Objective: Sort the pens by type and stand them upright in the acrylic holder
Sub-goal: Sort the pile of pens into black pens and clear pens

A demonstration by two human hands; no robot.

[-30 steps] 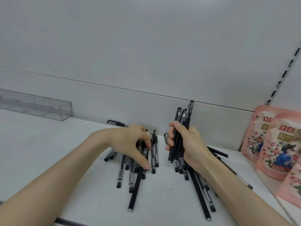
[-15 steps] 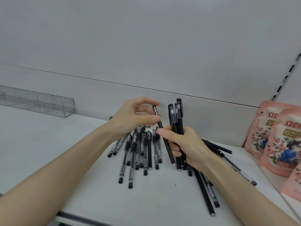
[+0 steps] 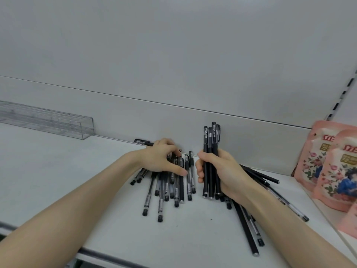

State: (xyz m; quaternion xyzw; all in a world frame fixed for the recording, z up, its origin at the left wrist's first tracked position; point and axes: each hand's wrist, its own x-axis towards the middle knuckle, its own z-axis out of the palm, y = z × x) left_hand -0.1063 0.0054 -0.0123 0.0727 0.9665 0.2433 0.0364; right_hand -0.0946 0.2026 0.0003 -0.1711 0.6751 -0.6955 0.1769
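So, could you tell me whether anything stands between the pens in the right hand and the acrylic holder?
Yes: the left hand, resting on the loose pens, lies between the bundle gripped by the right hand and the acrylic holder.

The person's left forearm [image 3: 87, 200] and right forearm [image 3: 289, 225] are bare along their whole visible length, from the picture's lower edge to the wrists. The left hand [image 3: 160, 159] and right hand [image 3: 222, 171] are bare as well. They are slender and long-fingered, and the right hand's knuckles show as soft ridges.
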